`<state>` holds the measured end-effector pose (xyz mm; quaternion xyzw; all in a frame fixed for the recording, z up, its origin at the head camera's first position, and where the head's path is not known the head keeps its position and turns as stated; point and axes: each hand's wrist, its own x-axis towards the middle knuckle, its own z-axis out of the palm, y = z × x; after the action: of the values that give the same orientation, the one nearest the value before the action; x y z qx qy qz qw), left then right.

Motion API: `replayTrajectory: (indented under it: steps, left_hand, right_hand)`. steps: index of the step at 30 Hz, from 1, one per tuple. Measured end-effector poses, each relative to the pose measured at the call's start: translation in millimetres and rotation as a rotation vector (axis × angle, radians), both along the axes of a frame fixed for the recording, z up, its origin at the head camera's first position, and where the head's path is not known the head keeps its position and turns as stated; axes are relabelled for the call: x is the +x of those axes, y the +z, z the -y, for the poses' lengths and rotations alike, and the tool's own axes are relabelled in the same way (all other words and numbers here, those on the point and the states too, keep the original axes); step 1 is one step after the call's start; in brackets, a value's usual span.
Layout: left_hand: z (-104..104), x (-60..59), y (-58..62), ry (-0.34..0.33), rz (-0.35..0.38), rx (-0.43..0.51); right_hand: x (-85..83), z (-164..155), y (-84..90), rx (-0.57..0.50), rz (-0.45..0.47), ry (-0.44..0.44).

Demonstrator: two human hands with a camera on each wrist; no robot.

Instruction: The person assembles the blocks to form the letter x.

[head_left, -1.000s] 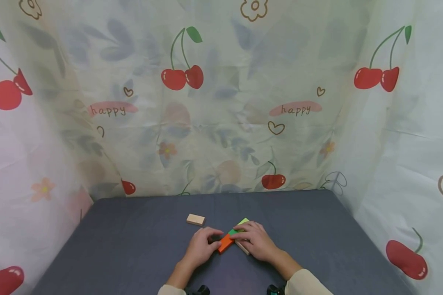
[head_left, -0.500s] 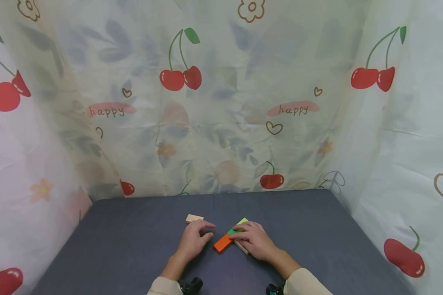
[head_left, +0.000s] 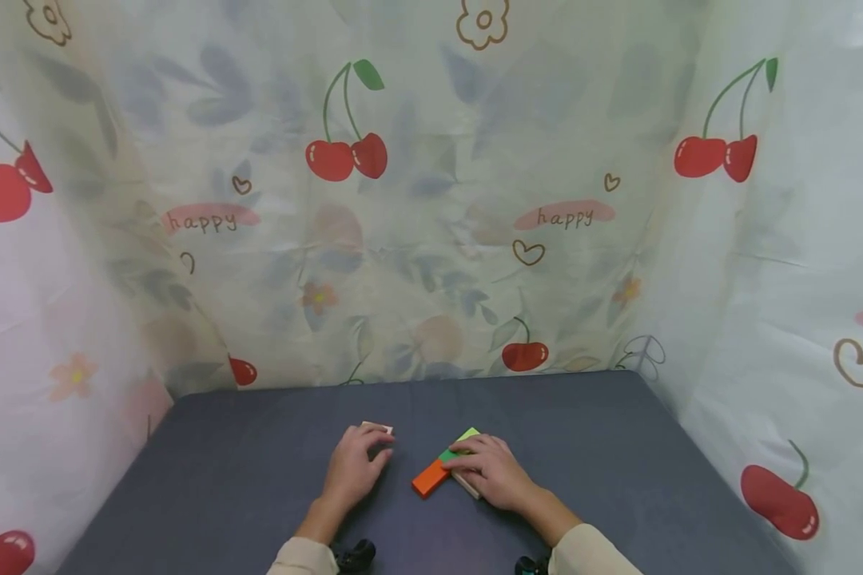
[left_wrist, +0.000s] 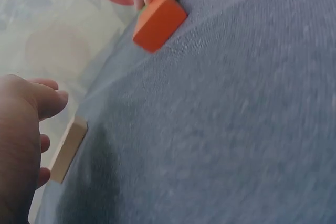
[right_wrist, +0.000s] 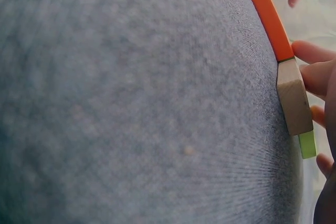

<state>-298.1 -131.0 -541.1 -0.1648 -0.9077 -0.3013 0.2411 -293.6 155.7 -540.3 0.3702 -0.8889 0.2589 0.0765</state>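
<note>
At the back left, a plain wooden block (head_left: 383, 427) lies flat, partly covered by the fingers of my left hand (head_left: 351, 471). In the left wrist view the thumb stands off that block (left_wrist: 69, 151), and the other fingertips are close behind it. My right hand (head_left: 499, 477) rests over a slanting row: an orange block (head_left: 430, 479), a green block (head_left: 448, 456) and a yellow-green block (head_left: 471, 433). Its fingertips touch the row near the orange-green joint. A second wooden block (right_wrist: 295, 98) sits against the row's near side, beside the right thumb and partly hidden from above.
The blocks lie on a dark grey cloth-covered table (head_left: 259, 471). A patterned curtain (head_left: 417, 200) with cherries encloses the back and both sides. Black devices (head_left: 355, 557) are worn at both wrists.
My left hand has left the orange block and moved left and back to the lone wooden block. The right hand has stayed on the coloured row.
</note>
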Motion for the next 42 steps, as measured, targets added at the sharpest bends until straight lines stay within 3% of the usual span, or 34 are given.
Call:
replayTrajectory:
  steps: [6,14,23,33,42]
  left_hand:
    - [8.0,-1.4,-1.0,0.025,-0.039,-0.027]
    - [16.7,-7.6,-1.6,0.042,-0.025,-0.103]
    - [24.3,-11.2,2.1,0.021,0.06,-0.182]
    - [29.3,-16.3,6.8,-0.012,0.211,-0.276]
    - [31.5,-22.1,5.6,-0.008,0.281,-0.328]
  right_hand:
    - [-0.4,0.2,-0.2,0.01,0.003,-0.006]
    - [-0.6,0.2,-0.5,0.001,-0.001,-0.003]
    - [-1.2,0.1,-1.6,0.002,-0.002,-0.008]
    - [0.3,1.9,0.2,-0.003,-0.004,-0.004]
    - [1.8,1.6,2.6,0.005,0.001,-0.009]
